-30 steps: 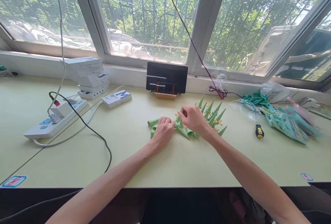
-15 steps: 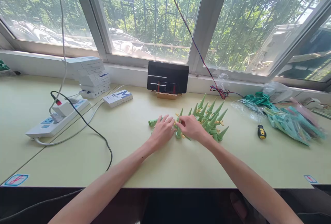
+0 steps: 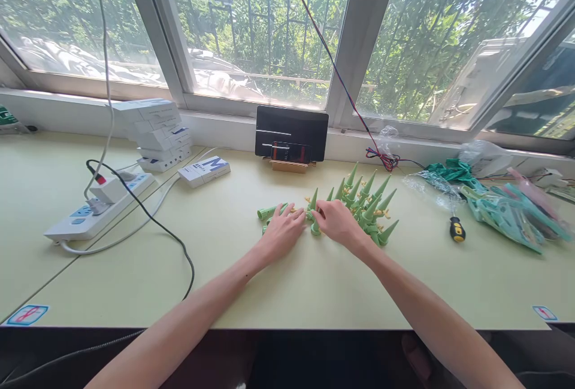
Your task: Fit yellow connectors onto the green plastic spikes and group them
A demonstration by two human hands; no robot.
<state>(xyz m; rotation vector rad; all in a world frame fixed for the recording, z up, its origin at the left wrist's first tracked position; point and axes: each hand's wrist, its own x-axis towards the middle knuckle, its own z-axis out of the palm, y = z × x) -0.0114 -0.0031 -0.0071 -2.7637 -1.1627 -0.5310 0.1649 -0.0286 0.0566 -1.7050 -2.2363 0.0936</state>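
Where the hands meet: just in front of the black screen, on the pale green surface.
Left hand: lies flat on the lying cones, front-left of the screen; its grip is apart, fingers spread.
Right hand: its grip is pinched together on one upright cone.
Cone group: stands front-right of the screen, touching the right hand.
Screwdriver: well right of the screen.
Power strip: well left of the screen.
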